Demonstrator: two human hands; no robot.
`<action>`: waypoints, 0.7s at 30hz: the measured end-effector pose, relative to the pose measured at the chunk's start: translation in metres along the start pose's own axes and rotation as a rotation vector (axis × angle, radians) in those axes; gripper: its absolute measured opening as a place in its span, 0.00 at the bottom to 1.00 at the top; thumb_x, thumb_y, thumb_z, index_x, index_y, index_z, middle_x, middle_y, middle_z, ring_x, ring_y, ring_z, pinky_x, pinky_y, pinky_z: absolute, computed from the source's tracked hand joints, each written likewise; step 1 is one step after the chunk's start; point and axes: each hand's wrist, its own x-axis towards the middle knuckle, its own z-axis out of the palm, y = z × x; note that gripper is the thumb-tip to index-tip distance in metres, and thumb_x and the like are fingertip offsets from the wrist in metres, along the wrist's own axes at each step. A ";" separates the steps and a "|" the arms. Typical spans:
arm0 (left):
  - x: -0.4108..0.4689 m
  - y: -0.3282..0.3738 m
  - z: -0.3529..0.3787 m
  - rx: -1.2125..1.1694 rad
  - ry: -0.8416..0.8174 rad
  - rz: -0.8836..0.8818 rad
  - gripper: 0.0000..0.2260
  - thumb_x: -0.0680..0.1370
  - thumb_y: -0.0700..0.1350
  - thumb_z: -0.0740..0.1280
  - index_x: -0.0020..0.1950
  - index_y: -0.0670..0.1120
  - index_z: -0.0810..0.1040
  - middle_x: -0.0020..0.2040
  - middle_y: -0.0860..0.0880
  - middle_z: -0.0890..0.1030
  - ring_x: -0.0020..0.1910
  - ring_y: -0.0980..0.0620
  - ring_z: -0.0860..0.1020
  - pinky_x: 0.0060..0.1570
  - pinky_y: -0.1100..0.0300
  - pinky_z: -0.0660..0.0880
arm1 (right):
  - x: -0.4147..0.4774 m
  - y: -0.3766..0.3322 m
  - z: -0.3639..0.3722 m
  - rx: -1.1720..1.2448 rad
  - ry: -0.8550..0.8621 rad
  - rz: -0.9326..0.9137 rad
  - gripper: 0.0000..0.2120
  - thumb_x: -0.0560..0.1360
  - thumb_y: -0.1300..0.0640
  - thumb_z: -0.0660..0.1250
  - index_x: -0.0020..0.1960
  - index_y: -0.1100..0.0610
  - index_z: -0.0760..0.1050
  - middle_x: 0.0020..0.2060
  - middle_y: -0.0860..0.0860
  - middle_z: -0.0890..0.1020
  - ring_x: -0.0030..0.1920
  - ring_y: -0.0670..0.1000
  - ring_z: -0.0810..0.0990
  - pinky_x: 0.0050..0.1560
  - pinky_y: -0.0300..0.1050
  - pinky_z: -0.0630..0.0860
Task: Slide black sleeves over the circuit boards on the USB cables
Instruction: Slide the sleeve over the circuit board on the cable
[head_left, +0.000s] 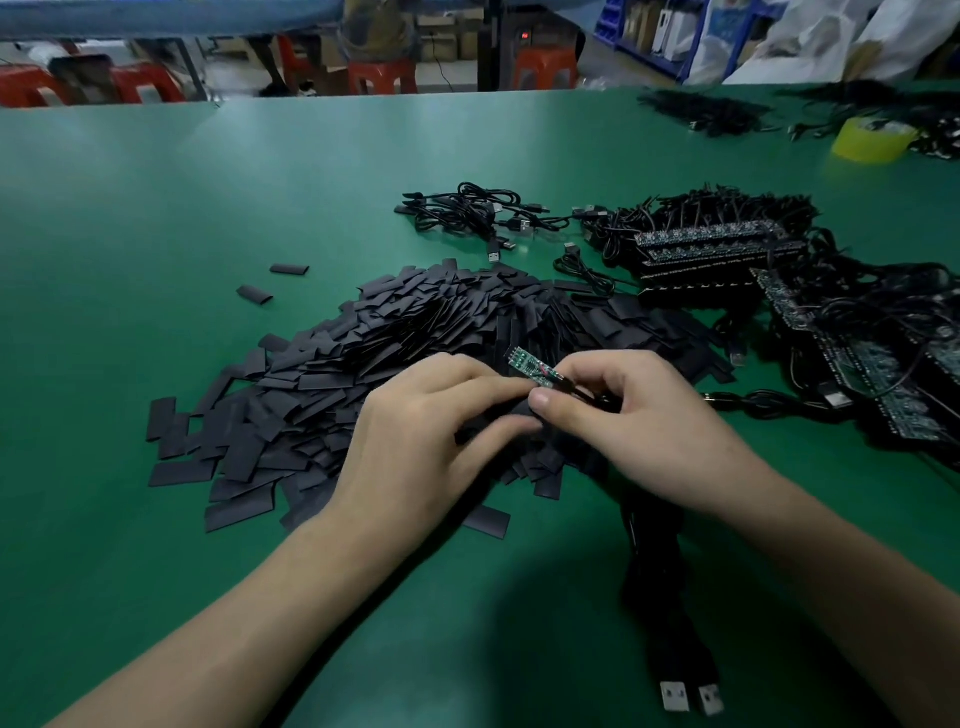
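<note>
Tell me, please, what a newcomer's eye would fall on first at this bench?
A big heap of black sleeves spreads across the middle of the green table. In front of it, the left hand and right hand pinch a small green circuit board between them. To the right lie stacked boards tangled in black cables, with a yellow tape roll beyond.

Bare left hand, bare right hand, bare forearms

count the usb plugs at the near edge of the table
2: the left plug and the right plug lie side by side at the near edge of the table, on black cables leading up toward the right hand. Others may be hidden under the arms.
</note>
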 end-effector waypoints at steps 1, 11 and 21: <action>0.001 0.000 -0.001 -0.024 0.009 -0.034 0.09 0.76 0.48 0.77 0.55 0.47 0.87 0.47 0.52 0.84 0.46 0.53 0.82 0.48 0.55 0.79 | 0.000 0.000 -0.001 -0.001 0.011 -0.010 0.20 0.75 0.36 0.64 0.45 0.52 0.80 0.30 0.50 0.75 0.31 0.44 0.71 0.35 0.50 0.67; 0.004 -0.004 -0.013 -0.235 0.083 -0.271 0.10 0.73 0.49 0.75 0.53 0.48 0.88 0.46 0.56 0.86 0.45 0.56 0.84 0.47 0.64 0.77 | 0.000 0.008 -0.025 0.147 -0.156 -0.030 0.19 0.81 0.43 0.60 0.36 0.53 0.74 0.25 0.45 0.69 0.27 0.45 0.67 0.32 0.34 0.62; 0.002 -0.004 -0.011 -0.272 0.029 -0.254 0.10 0.73 0.47 0.77 0.53 0.48 0.88 0.46 0.56 0.86 0.46 0.56 0.84 0.47 0.64 0.77 | 0.000 0.007 -0.022 0.189 -0.267 -0.034 0.19 0.81 0.43 0.60 0.36 0.51 0.74 0.26 0.51 0.67 0.28 0.52 0.64 0.31 0.40 0.61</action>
